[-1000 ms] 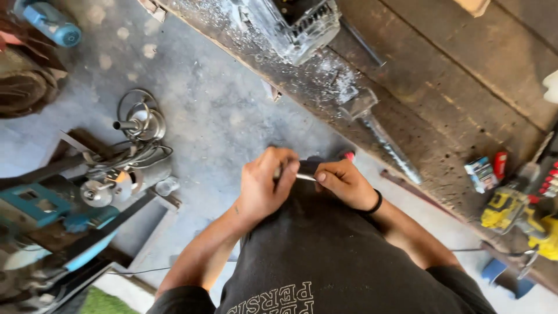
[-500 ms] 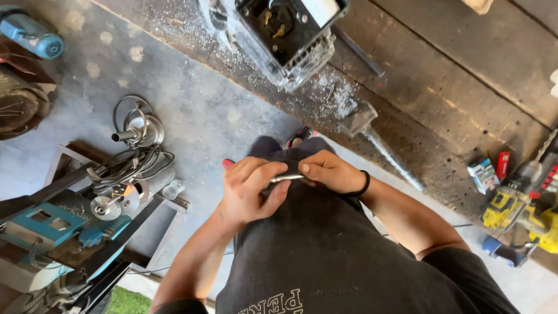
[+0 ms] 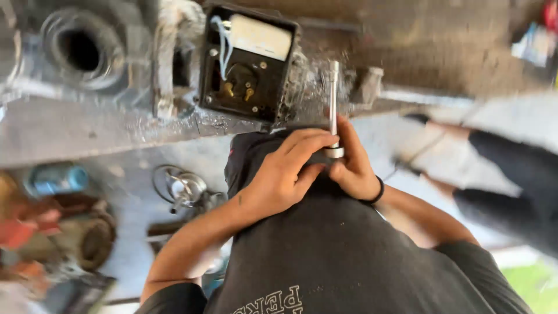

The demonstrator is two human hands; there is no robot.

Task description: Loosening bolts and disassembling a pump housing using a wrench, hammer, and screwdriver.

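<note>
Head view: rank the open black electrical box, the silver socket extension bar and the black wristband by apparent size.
1. Open black electrical box.
2. Silver socket extension bar, held in both hands.
3. Black wristband. It sits nearer the camera than the box, yet looks smallest.

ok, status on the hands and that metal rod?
Left hand and right hand together, both gripping the metal rod. Rod upright, tip near the open black box. Nothing between rod and box.

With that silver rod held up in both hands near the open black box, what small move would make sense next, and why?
Probably tilt the silver rod left, toward the open black box. The right hand grips its base and the left hand steadies it, so it stands upright beside the box, its tip level with the brass terminals but not touching them. That is only a guess.
</note>
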